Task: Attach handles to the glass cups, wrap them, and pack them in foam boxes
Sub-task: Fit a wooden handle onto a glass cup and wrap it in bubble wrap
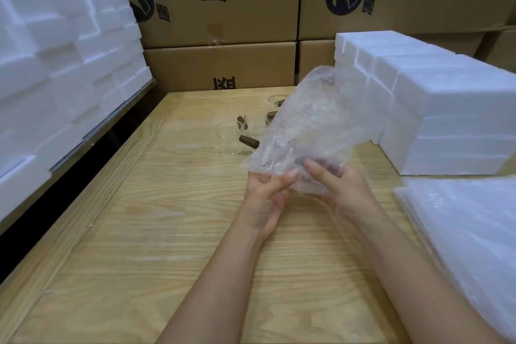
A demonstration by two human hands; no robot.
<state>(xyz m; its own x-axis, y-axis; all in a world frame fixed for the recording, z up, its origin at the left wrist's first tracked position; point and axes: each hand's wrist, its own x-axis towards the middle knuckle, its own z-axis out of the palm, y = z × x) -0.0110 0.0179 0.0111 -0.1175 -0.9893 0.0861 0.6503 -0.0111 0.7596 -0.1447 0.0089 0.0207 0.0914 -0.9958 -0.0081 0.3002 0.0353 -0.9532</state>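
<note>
Head view: left hand (265,193) and right hand (344,193) both pinch the bottom edge of a clear crumpled bubble-wrap bundle (312,126), which rises from the grip toward 12 o'clock above a pale wooden table (139,232).

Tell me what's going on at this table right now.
A person grips a crumpled clear bubble-wrap bundle with the left hand and right hand, above the light wooden table. Behind stand unwrapped clear glass cups with brown cylindrical handles. White foam boxes are stacked at both sides; a pile of clear bubble-wrap sheets lies right.
</note>
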